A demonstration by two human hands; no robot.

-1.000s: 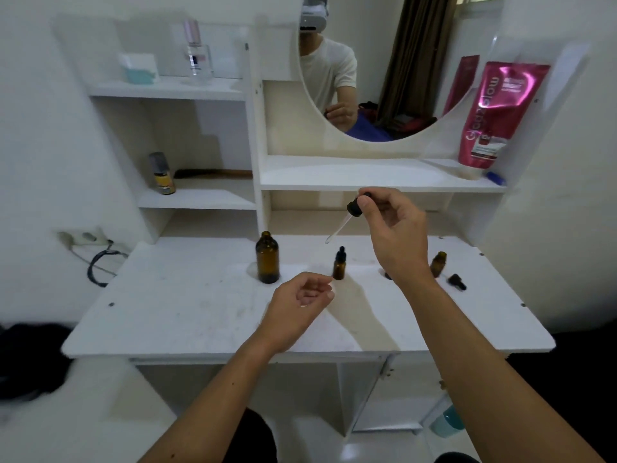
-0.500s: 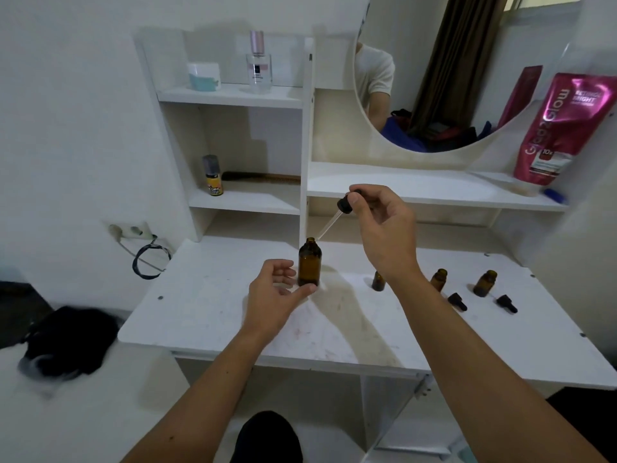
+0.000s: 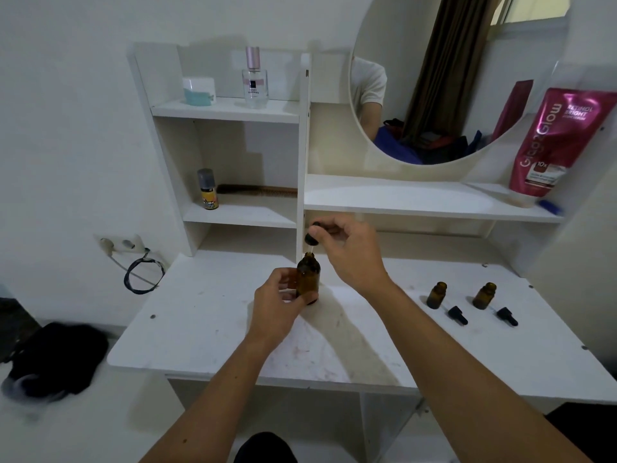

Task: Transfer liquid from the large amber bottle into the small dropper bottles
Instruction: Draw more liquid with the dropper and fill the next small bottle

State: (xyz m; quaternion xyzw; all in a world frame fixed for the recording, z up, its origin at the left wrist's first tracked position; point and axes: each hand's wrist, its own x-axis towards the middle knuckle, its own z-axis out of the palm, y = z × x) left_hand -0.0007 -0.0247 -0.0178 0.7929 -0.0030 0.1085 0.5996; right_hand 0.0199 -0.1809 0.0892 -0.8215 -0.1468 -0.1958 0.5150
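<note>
Left hand [image 3: 278,305] wraps the lower body of the large amber bottle [image 3: 307,277], its fingers [image 3: 287,279] curled closed around the glass; the bottle stands upright on the white tabletop [image 3: 207,329]. Right hand [image 3: 350,252], directly above the bottle mouth, pinches the black bulb of a dropper [image 3: 312,236] between thumb and closed fingertips, the glass tip entering the neck. Well to the right of the right-hand fingers stand two small open dropper bottles [image 3: 436,294] [image 3: 484,295], each with a black dropper cap [image 3: 457,315] [image 3: 506,316] lying just beside it.
</note>
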